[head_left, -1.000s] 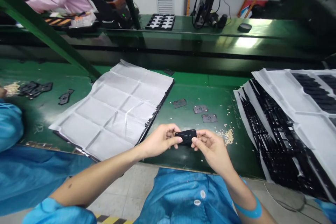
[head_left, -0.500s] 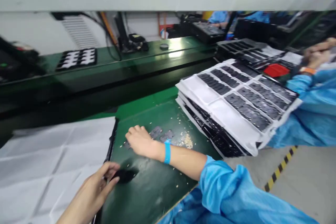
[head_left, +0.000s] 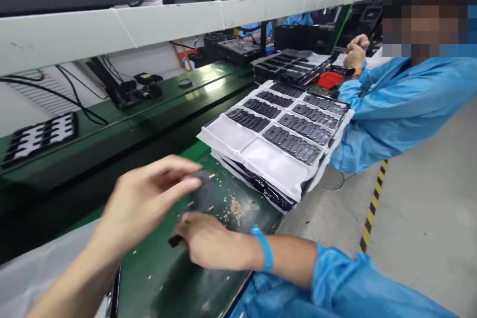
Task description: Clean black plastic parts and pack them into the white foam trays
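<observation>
Gry flr point(head_left: 335, 223) w/ blk/yel tape point(head_left: 373, 203), wht wall point(head_left: 154, 57) behind grn bench point(head_left: 177, 95).

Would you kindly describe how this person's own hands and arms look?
Both the left hand and right hand are ungloved. The right arm wears a narrow, plain blue wristband and a loose, creased bright-blue sleeve, leaving the forearm bare. No sleeve shows on the left arm.

A flat dark plate point(head_left: 203, 195) sits in the left hand point(head_left: 143, 201).
</observation>
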`<state>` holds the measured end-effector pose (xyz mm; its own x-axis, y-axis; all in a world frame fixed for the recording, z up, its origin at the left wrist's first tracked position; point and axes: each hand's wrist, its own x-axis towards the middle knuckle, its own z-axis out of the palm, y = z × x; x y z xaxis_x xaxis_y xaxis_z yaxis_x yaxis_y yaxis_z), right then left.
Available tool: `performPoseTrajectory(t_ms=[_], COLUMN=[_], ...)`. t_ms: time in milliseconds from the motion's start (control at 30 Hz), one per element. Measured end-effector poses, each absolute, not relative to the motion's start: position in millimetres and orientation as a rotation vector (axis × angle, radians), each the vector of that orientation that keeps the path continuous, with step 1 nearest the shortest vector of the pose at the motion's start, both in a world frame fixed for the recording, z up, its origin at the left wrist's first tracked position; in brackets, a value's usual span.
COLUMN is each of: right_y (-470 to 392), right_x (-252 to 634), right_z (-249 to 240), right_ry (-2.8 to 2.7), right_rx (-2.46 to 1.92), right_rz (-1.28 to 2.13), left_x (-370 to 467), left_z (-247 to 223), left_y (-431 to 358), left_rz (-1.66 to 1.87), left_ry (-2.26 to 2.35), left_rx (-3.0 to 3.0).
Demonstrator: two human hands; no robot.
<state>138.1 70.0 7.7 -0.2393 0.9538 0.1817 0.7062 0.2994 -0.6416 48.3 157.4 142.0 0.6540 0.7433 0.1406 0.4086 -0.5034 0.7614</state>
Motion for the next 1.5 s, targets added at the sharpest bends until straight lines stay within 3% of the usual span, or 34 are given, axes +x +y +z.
performPoseTrajectory(t_ms=[200, 333, 433, 767, 1100, 1333, 1500], right_y=[-63.5, -119.9, -141.2, -120.2, -53.4, -81.2, -87.0], right_x=[238.7, 275.7, 298.4, 344.7, 334.0, 340.1, 336.5], right_z=[34.5, 54.9, 72.0, 82.1, 70.6, 58.6, 50.8], right_ry=[-1.368, -0.961, -0.854, -0.645, -0.75, -1.024, -1.218], right_rx=[-1.547, -1.408, -1.337, -1.263, -1.336, -1.788, -1.802], right_rz=[1.036, 1.45, 1.497, 0.966, 0.484, -0.056, -0.12], left_x=[259.1, 288.5, 280.4, 250.1, 237.8, 264.1, 272.1], left_z=[109.3, 81.9, 79.4, 82.1, 125.3, 109.1, 102.1], left_y=[136.7, 122.6, 115.1, 93.8, 101.2, 132.7, 131.6], left_rz=[0.165, 0.098, 0.134, 0.354, 0.301, -0.221, -0.28], left_ry=[0.247, 0.216, 0.238, 0.284, 0.279, 0.42, 0.489], left_rx=[2.131, 2.184, 2.218, 2.6, 1.661, 1.814, 2.094])
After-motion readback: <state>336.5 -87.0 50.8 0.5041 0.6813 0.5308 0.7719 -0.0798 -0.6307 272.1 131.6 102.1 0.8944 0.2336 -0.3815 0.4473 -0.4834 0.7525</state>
